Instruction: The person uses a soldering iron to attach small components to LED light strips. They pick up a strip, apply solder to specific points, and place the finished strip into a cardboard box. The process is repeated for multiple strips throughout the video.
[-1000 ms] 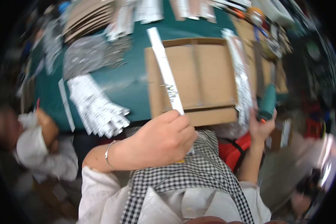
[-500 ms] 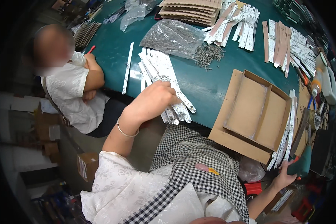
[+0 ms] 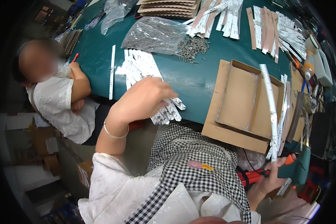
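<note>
The left hand [image 3: 149, 98] is nearer the fanned white strips [image 3: 139, 69], its fingers half curled over their near end while the fan slants from far left to near right beneath; any grip there I cannot tell. The right hand [image 3: 268, 182] closes on a single strip [image 3: 271, 102] pointing away over the cardboard box [image 3: 231, 139]

This looks like a small assembly workshop, with a long green-topped table [image 3: 192, 87] spread with bundles of narrow white strips [image 3: 140, 65], a clear bag [image 3: 151, 35] of small metal pieces and a loose heap of screw-like parts [image 3: 193, 48]. A green-bodied tool [image 3: 303, 166], an open cardboard tray [image 3: 237, 99] and stacked corrugated sheets [image 3: 168, 8] add to that. The wearer has a checked apron [image 3: 190, 149], another person [image 3: 61, 108] sits at the same table, and a carton [image 3: 85, 173] stands on the floor.
</note>
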